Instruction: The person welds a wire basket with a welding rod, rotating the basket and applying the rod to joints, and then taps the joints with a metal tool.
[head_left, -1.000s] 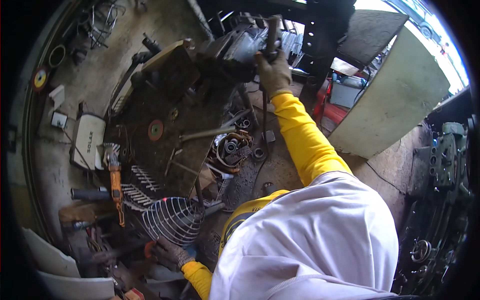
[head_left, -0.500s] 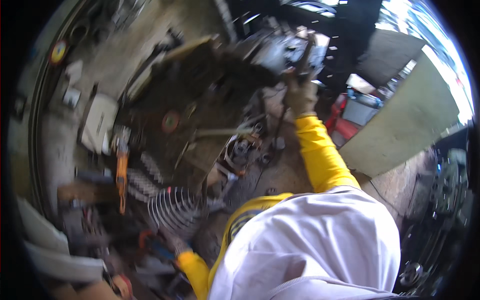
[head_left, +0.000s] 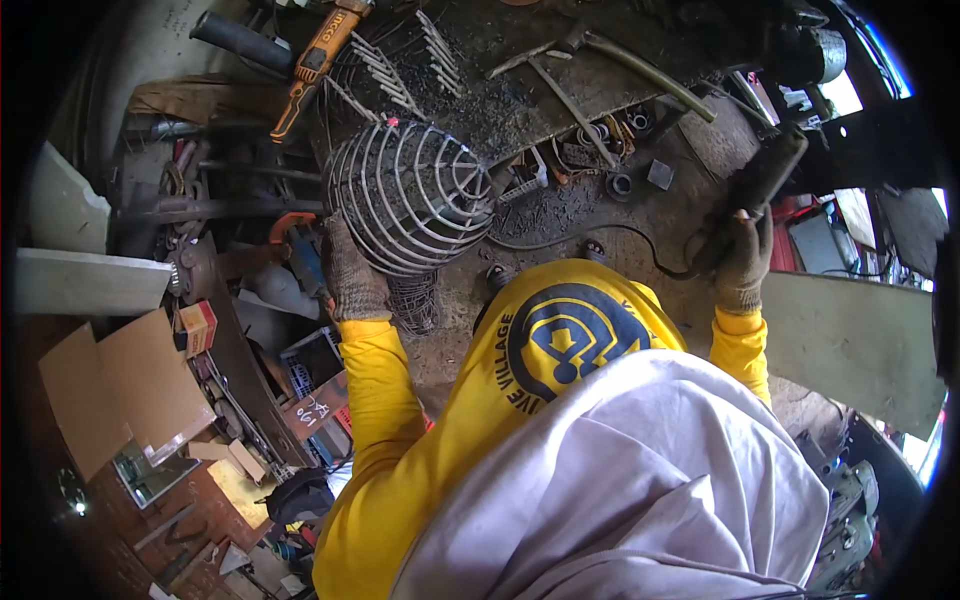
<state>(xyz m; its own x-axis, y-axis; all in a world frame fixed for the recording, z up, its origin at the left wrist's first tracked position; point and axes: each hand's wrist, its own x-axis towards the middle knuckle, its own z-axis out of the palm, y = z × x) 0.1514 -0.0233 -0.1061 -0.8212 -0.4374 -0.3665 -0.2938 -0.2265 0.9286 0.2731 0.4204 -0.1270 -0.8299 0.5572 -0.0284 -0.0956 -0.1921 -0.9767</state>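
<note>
A dome-shaped cage of metal rods (head_left: 410,190) lies tilted at the bench's near edge, its closed end facing right. My left hand (head_left: 357,275), in a brown knitted glove, grips the cage's lower left side; its fingertips are partly hidden. Away to the right, my gloved right hand (head_left: 742,262) is closed around a long dark tool (head_left: 765,170) with a lighter far end. I cannot make out the tool's exact kind. A black cord (head_left: 640,235) runs from near this hand toward the cage.
On the dark bench (head_left: 520,95) lie a hammer (head_left: 650,75), short metal rods (head_left: 385,75) and an orange power tool (head_left: 320,65). Cardboard (head_left: 125,385) and a brown metal beam (head_left: 245,345) stand at left. A large pale panel (head_left: 850,335) is at right.
My view has swung, bringing the cage higher in the picture. My right hand has come nearer and farther right with the dark tool. My left hand remains by the cage.
</note>
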